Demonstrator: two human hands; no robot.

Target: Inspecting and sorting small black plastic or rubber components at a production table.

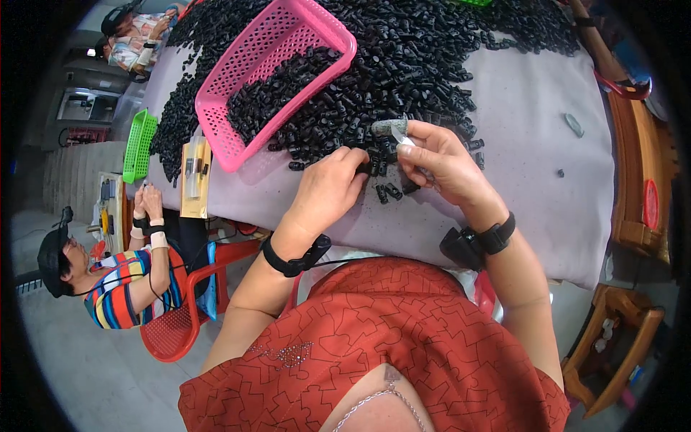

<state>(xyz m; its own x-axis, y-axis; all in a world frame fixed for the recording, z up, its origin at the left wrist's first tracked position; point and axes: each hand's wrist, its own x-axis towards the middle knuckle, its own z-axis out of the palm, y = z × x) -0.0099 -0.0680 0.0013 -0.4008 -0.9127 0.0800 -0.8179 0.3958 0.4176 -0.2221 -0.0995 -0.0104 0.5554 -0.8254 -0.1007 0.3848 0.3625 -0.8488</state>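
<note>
A large heap of small black plastic pieces (403,68), short cylinders that look like cord locks, covers much of the table. My left hand (327,189) lies at the near edge of this heap, fingers curled in and closed; what is between the fingertips is hidden. Just right of it, my right hand (448,162) is raised a little and pinches a small pale, pointed blade (401,135) between thumb and fingers. A grey-green wrap (389,128) covers the index fingertip. A few loose black pieces (389,192) lie between my hands.
A pink perforated basket (223,147), partly filled with black pieces, tilts on the heap. Left are a green basket (139,146) and a yellow card with a clear pack (194,176). A grey-green scrap (574,124) lies right. A co-worker in stripes (137,281) sits left; others are farther back.
</note>
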